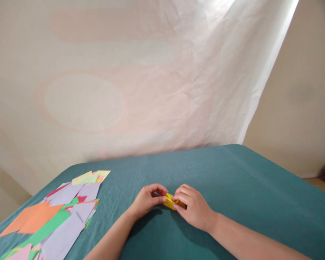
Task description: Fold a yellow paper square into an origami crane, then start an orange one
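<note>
Both hands are pinching one small folded yellow paper [170, 200] over the middle of the table [233, 173], the left hand [146, 200] closing its grip on the left end and the right hand [193, 209] covering the right end, the long axis running across between them.

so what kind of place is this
Probably a makeshift indoor paper-craft spot: a teal-clothed table, loose coloured paper sheets spread at its left, a white sheet hung behind as a backdrop, and the left hand and right hand pinching a yellow folded paper.
</note>
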The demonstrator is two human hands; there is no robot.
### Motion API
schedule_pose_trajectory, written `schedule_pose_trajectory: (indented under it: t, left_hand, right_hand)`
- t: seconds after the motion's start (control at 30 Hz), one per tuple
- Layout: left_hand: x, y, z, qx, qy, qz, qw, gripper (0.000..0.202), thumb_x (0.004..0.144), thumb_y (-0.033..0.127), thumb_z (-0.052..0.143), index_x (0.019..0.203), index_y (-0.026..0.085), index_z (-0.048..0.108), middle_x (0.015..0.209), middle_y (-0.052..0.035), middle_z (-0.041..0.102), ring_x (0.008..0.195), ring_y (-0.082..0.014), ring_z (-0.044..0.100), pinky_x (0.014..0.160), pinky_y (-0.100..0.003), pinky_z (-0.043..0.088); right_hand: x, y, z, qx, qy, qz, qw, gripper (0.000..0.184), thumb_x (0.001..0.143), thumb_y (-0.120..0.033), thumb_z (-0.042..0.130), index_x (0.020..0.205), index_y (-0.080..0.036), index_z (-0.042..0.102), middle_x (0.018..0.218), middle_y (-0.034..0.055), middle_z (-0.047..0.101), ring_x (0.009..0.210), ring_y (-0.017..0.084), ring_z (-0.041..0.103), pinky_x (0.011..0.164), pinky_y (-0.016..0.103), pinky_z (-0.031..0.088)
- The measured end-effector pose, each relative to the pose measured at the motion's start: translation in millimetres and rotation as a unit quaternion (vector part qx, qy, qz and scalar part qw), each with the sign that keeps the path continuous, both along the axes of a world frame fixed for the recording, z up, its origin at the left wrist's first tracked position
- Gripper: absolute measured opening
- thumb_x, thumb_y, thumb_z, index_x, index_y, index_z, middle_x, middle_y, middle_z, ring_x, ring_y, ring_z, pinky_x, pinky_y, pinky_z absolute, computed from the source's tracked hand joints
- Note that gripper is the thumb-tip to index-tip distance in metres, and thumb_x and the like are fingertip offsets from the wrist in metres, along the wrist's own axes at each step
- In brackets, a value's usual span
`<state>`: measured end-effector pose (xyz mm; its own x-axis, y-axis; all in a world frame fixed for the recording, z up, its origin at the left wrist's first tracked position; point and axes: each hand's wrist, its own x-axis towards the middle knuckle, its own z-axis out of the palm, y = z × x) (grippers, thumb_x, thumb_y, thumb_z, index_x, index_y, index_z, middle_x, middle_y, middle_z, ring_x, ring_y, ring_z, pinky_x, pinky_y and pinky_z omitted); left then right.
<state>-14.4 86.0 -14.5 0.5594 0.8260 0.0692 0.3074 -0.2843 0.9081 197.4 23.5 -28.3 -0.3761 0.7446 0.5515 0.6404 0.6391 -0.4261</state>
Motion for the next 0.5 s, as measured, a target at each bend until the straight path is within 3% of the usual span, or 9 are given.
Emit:
schedule_pose_trajectory:
  t: [0.17,0.5]
  left_hand:
    - [6.3,-7.7,5.4,0.102,0.04,-0.018,0.994,0.012,0.074,0.02,0.066,0.083,0.019,0.073,0.083,-0.0024,0.067,0.077,-0.0151,0.06,0.073,-0.023,0.044]
    - [6.4,-6.4,-2.4,0.124,0.035,-0.014,0.992,0.01,0.076,0.017,0.064,0.079,0.019,0.073,0.08,-0.0019,0.067,0.076,-0.0147,0.06,0.072,-0.023,0.044]
  right_hand:
    - [-1.2,-0.8,2.8,0.007,-0.006,0.001,1.0,0.006,0.083,-0.017,0.06,0.087,-0.019,0.064,0.083,0.0034,0.063,0.082,0.018,0.053,0.074,0.031,0.043]
    - [1.7,3.7,-4.4,0.021,-0.019,0.024,0.999,0.013,0.089,-0.019,0.055,0.088,-0.021,0.068,0.084,0.0029,0.065,0.084,0.017,0.054,0.075,0.03,0.044]
